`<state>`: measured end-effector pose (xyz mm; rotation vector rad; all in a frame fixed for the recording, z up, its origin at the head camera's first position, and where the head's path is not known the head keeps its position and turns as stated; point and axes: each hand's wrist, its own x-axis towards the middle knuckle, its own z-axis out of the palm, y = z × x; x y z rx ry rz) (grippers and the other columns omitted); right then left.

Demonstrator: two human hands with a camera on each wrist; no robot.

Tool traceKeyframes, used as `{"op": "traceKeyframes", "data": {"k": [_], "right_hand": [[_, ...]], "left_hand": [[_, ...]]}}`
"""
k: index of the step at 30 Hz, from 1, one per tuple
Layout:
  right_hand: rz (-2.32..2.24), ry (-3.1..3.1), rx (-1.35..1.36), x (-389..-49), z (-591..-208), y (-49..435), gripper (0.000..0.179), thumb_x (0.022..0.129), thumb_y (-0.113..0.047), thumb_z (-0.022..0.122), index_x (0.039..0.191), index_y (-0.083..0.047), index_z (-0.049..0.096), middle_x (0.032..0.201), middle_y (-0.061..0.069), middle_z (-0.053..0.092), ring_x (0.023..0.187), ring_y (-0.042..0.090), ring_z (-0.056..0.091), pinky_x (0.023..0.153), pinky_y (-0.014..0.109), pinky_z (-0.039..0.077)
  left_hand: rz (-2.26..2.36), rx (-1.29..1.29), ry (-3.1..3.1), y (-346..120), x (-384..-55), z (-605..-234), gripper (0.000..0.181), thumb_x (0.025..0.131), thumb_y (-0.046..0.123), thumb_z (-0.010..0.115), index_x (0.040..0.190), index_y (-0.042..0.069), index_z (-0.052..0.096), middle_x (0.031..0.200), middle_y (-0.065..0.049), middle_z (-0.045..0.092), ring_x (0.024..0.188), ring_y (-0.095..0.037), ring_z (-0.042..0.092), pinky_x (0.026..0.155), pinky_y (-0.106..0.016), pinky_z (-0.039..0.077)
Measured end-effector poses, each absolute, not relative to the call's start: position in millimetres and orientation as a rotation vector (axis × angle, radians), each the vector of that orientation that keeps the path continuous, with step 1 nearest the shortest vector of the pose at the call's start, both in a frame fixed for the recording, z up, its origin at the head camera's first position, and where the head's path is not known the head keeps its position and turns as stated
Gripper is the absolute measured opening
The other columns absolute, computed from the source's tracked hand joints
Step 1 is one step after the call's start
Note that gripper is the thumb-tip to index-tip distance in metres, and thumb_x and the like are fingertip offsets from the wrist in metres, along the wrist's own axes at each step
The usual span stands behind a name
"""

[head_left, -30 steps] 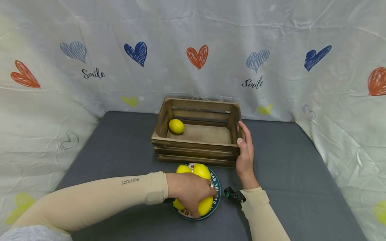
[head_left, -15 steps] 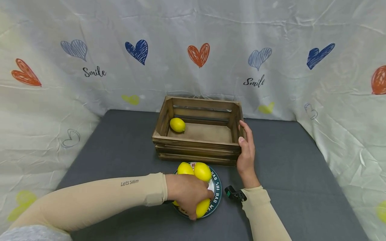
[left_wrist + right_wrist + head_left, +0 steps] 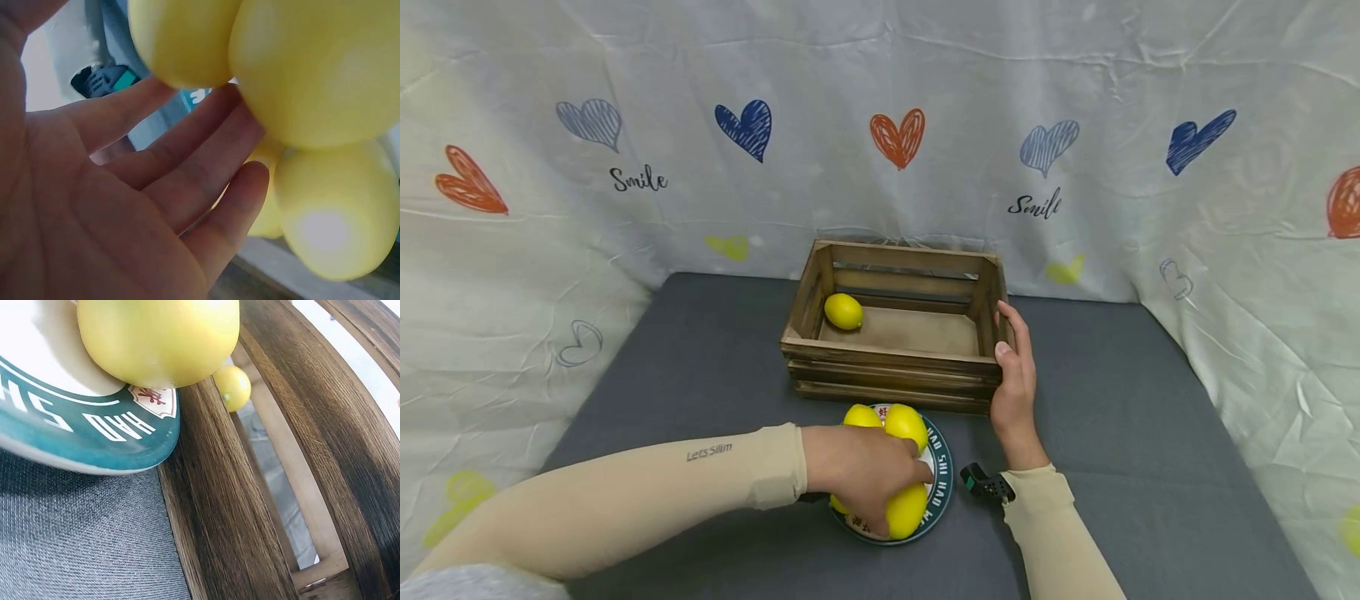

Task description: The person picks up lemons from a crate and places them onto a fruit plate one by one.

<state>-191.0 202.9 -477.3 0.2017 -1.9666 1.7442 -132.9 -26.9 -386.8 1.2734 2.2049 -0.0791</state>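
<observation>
My left hand (image 3: 868,471) reaches over a plate of lemons, in the head view. Its thumb and index finger lie either side of the near lemon (image 3: 907,510). In the left wrist view the palm faces the fruit with fingers (image 3: 206,169) loosely extended, fingertips against the lemons and a gap before the palm. The plate (image 3: 943,483) has a teal rim with white lettering. At the right end of a brown slatted wooden crate (image 3: 887,371), my right hand (image 3: 1017,396) rests, thumb at the front corner and fingers along the side. Another lemon (image 3: 843,312) lies inside the crate.
Two lemons (image 3: 906,427) show at the plate's far side, close to the crate front. The dark grey table (image 3: 1097,417) meets a white curtain (image 3: 955,183) printed with hearts. A black band (image 3: 987,483) circles the right wrist.
The near lemon shifted slightly toward me, then back a little, as the left fingers moved around it. The right hand and crate have stayed put; the view moved slightly.
</observation>
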Motion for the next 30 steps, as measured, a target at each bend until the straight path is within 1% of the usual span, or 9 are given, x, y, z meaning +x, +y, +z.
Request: {"op": "traceKeyframes", "data": {"k": [4,7,10,13,17,20,22,25,30], "right_hand": [[1.737,-1.969,0.207,-191.5,-476.8,203.7,0.059,0.105,-0.025,0.038,0.163,-0.026,0.049,0.169,-0.006,0.045,0.158,0.019,0.037,0.128,0.053,0.023],[1.726,-1.973,0.204,-192.5,-477.7,204.8,0.059,0.105,-0.025,0.038,0.163,-0.025,0.048,0.169,-0.007,0.045,0.158,0.019,0.038,0.128,0.053,0.023],[1.726,-1.976,0.197,-192.0,-478.4,204.9,0.06,0.104,-0.025,0.038,0.163,-0.025,0.048,0.169,-0.007,0.045,0.157,0.019,0.038,0.128,0.053,0.023],[1.735,-1.98,0.192,-191.1,-478.5,204.3,0.06,0.104,-0.025,0.038,0.163,-0.026,0.048,0.168,-0.008,0.045,0.157,0.018,0.038,0.128,0.053,0.023],[1.741,-1.98,0.182,-190.1,-478.6,204.1,0.06,0.104,-0.025,0.038,0.163,-0.029,0.048,0.169,-0.01,0.044,0.157,0.017,0.038,0.129,0.054,0.022],[1.749,-1.981,0.175,-188.8,-479.0,204.0,0.06,0.105,-0.025,0.038,0.163,-0.029,0.048,0.169,-0.011,0.043,0.157,0.017,0.039,0.128,0.054,0.023],[1.755,-1.985,0.171,-187.7,-479.3,203.7,0.06,0.105,-0.025,0.037,0.164,-0.028,0.047,0.169,-0.012,0.043,0.157,0.016,0.039,0.128,0.054,0.023],[1.759,-1.985,0.17,-187.2,-478.9,203.4,0.06,0.105,-0.024,0.036,0.164,-0.027,0.047,0.17,-0.011,0.042,0.157,0.016,0.038,0.128,0.053,0.023],[1.739,-1.988,0.178,-190.0,-478.7,202.9,0.06,0.104,-0.023,0.036,0.163,-0.028,0.048,0.17,-0.009,0.043,0.156,0.015,0.038,0.128,0.051,0.023]], "left_hand": [[-0.048,1.284,2.204,-28.9,-138.7,-374.2,0.074,0.084,0.044,0.092,0.15,0.03,0.062,0.136,0.004,0.067,0.1,-0.006,0.062,0.086,-0.026,0.059],[-0.011,1.282,2.196,-31.1,-145.6,-360.5,0.073,0.088,0.042,0.088,0.154,0.027,0.06,0.146,0.001,0.065,0.11,-0.007,0.064,0.093,-0.026,0.059],[0.052,1.244,2.196,-34.4,-154.4,-343.1,0.07,0.092,0.039,0.085,0.156,0.025,0.058,0.151,0.001,0.064,0.121,-0.009,0.066,0.1,-0.029,0.059],[0.121,1.213,2.204,-38.1,-166.1,-322.0,0.069,0.095,0.037,0.083,0.157,0.022,0.057,0.149,0.0,0.067,0.127,-0.013,0.068,0.102,-0.032,0.059],[0.174,1.203,2.246,-39.5,-186.5,-293.1,0.069,0.098,0.037,0.081,0.159,0.019,0.055,0.142,-0.003,0.071,0.124,-0.019,0.07,0.101,-0.036,0.059],[0.191,1.199,2.297,-38.5,-202.1,-276.3,0.066,0.099,0.038,0.079,0.159,0.021,0.055,0.139,-0.003,0.072,0.122,-0.02,0.069,0.102,-0.038,0.059],[0.206,1.195,2.34,-38.3,-212.5,-269.8,0.065,0.099,0.038,0.079,0.158,0.022,0.056,0.14,-0.003,0.071,0.123,-0.02,0.069,0.104,-0.04,0.059],[0.213,1.195,2.41,-37.4,-230.0,-265.9,0.064,0.1,0.037,0.078,0.157,0.021,0.057,0.148,-0.003,0.066,0.131,-0.021,0.065,0.109,-0.042,0.057],[0.186,1.127,2.503,-37.4,-263.1,-272.5,0.063,0.099,0.035,0.079,0.156,0.017,0.058,0.157,-0.004,0.06,0.138,-0.025,0.06,0.115,-0.045,0.052]]}}
